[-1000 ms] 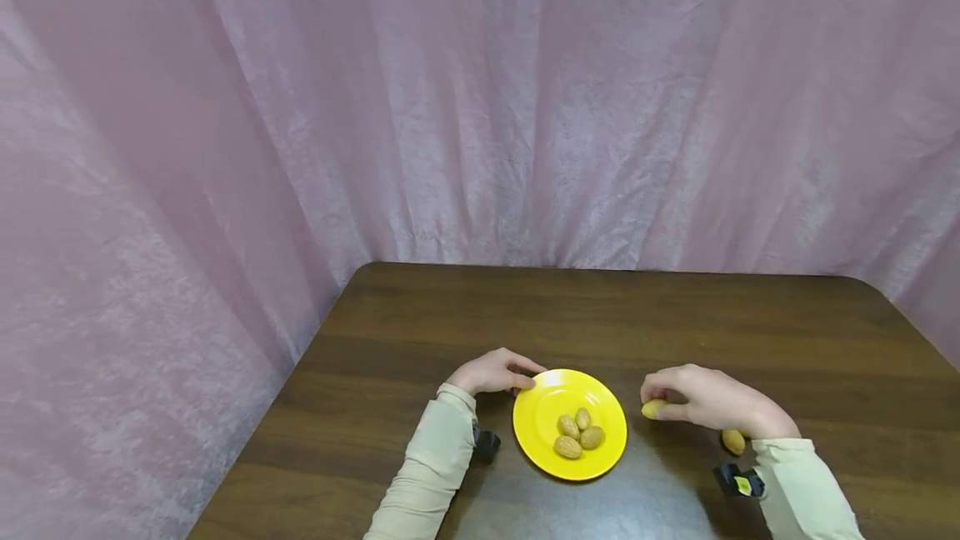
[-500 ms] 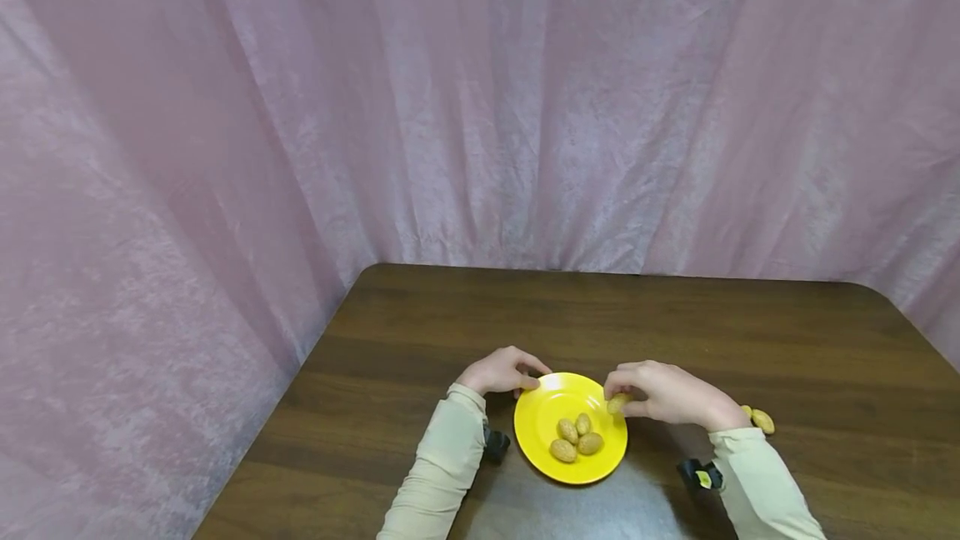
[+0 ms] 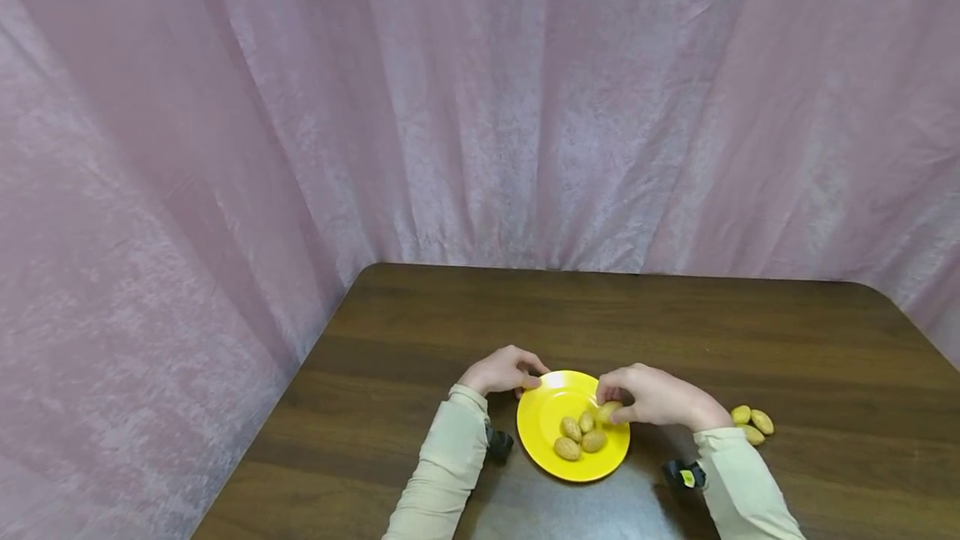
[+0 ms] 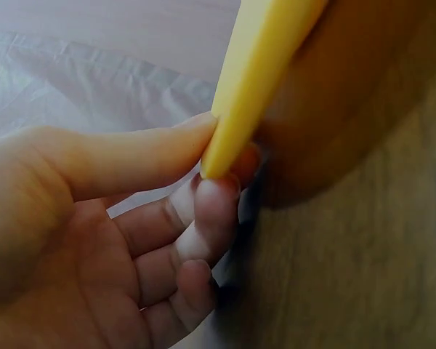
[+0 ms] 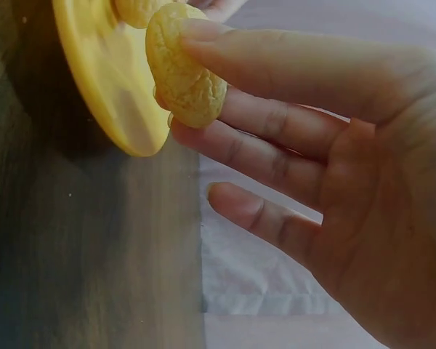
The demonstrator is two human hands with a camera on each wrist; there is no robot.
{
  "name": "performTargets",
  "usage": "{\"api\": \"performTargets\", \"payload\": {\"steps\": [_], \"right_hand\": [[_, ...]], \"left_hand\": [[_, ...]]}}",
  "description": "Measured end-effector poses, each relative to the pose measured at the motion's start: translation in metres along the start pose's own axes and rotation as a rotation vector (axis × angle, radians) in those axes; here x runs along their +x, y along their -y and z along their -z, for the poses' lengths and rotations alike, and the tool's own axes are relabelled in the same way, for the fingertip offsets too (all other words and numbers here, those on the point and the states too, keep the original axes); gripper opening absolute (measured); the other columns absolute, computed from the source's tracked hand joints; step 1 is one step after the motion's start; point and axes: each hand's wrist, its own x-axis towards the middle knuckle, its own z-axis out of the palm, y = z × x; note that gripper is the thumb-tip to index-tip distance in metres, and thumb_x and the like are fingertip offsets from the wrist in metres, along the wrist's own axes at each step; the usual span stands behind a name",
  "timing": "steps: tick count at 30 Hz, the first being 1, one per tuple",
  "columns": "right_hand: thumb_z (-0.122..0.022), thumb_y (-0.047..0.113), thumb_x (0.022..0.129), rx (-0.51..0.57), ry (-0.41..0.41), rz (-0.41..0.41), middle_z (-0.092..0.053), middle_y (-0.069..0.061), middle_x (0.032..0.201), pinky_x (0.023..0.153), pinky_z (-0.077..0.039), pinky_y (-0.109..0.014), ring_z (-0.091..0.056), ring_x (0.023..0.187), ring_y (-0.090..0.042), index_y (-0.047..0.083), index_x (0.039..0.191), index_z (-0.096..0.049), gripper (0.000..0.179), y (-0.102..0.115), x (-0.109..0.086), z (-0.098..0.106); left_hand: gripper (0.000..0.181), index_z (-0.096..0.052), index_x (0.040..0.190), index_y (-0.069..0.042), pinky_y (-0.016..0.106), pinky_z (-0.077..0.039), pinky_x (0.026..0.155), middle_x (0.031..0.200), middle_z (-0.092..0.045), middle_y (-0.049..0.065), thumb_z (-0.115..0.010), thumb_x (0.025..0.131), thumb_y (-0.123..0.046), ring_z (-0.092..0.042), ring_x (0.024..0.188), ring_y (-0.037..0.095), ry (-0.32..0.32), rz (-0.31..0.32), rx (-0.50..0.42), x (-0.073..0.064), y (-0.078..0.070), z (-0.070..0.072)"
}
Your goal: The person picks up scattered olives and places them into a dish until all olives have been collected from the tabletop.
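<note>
A yellow plate (image 3: 538,412) lies on the table, and my left hand (image 3: 498,371) pinches its far left rim. In the left wrist view the thumb presses on top of the plate edge (image 4: 243,94) with fingers beneath it. My right hand (image 3: 663,397) is over the plate's right side, pinching a wrinkled, yellowish, oval walnut (image 5: 185,69) between thumb and fingers. Several similar walnuts (image 3: 567,447) sit together near the plate's middle and front. Whether the held walnut touches the plate cannot be told.
Three loose walnuts (image 3: 762,422) lie in a cluster on the brown wooden table (image 3: 675,323), just beyond my right wrist. A pink curtain (image 3: 480,107) hangs behind the table's far edge.
My right hand has moved left with its walnut, from beside the plate to over its right side. The loose walnuts behind the wrist have come into view. My left hand keeps its hold.
</note>
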Motion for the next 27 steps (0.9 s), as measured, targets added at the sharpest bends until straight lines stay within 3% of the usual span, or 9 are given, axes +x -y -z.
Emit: {"api": "performTargets", "payload": {"steps": [11, 18, 27], "right_hand": [[-0.073, 0.01, 0.083, -0.023, 0.007, 0.012, -0.062, 0.007, 0.081, 0.068, -0.049, -0.023, -0.052, 0.074, -0.006, 0.015, 0.09, -0.067, 0.01, 0.001, 0.003, -0.006], [-0.072, 0.01, 0.084, -0.025, 0.008, 0.028, -0.061, 0.007, 0.081, 0.067, -0.048, -0.023, -0.052, 0.074, -0.007, 0.014, 0.091, -0.067, 0.01, 0.003, 0.002, -0.005], [-0.072, 0.009, 0.084, -0.021, -0.046, -0.032, -0.067, -0.001, 0.103, 0.081, -0.054, -0.037, -0.062, 0.094, -0.02, 0.011, 0.107, -0.066, 0.024, 0.001, -0.009, 0.005]], "left_hand": [[0.022, -0.072, 0.112, -0.012, 0.023, -0.049, 0.061, 0.087, -0.068, 0.004, -0.064, 0.092, -0.011, -0.056, 0.062, 0.014, 0.018, 0.014, -0.051, 0.001, 0.003, -0.001], [0.022, -0.072, 0.113, -0.012, 0.023, -0.049, 0.061, 0.085, -0.068, 0.004, -0.064, 0.092, -0.011, -0.056, 0.062, 0.013, 0.029, 0.007, -0.067, 0.004, 0.004, -0.001], [0.025, -0.07, 0.117, -0.011, 0.023, -0.049, 0.063, 0.075, -0.066, 0.003, -0.063, 0.093, -0.012, -0.056, 0.062, 0.013, 0.051, -0.001, -0.076, 0.003, 0.012, 0.003]]}}
